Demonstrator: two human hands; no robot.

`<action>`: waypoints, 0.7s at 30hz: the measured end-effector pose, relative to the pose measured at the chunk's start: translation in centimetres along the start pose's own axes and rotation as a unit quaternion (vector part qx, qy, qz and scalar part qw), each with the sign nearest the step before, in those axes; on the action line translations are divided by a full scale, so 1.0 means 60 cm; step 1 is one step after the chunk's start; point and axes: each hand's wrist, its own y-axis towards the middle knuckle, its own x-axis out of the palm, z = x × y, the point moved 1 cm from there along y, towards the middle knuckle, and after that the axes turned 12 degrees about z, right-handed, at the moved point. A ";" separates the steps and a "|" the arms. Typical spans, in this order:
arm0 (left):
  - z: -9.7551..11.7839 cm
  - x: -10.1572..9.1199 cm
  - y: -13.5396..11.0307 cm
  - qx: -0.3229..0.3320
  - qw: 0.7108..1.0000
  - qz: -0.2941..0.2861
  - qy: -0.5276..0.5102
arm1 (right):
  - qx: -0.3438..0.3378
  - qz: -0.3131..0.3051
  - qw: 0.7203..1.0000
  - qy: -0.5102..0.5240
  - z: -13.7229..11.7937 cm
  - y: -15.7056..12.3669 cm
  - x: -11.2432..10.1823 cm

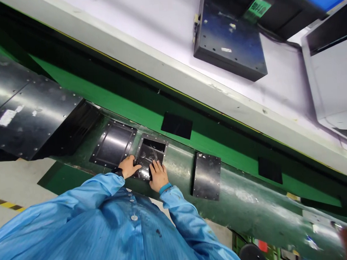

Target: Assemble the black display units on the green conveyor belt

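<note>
Both my hands rest on a small black tray-like panel (pixel 150 153) lying on a green conveyor belt (pixel 245 196). My left hand (pixel 128 166) grips the panel's left edge, fingers curled over it. My right hand (pixel 157 176) lies on the panel's near edge with its fingers stretched forward onto the glossy surface. I wear blue sleeves, a dark watch on the left wrist and a teal band on the right.
A larger black panel (pixel 113 143) lies just left of the held one, another flat black panel (pixel 206 176) to its right. Two dark pads (pixel 176 125) sit on the green strip behind. A big black plate (pixel 26 113) is at far left, a black box (pixel 229 39) on the white bench beyond.
</note>
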 end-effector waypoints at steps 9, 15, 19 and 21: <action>-0.001 -0.008 0.010 0.029 0.996 -0.052 0.072 | 0.045 -0.004 0.999 -0.013 0.024 0.032 0.017; -0.027 -0.008 -0.005 0.063 0.987 -0.087 0.120 | 0.075 0.002 0.997 0.022 0.014 0.001 0.074; -0.045 -0.011 -0.012 0.083 0.979 -0.109 0.150 | 0.095 0.007 0.995 0.041 -0.013 -0.029 0.092; -0.048 -0.013 -0.014 0.086 0.977 -0.113 0.160 | 0.076 -0.001 0.995 0.062 -0.009 -0.029 0.081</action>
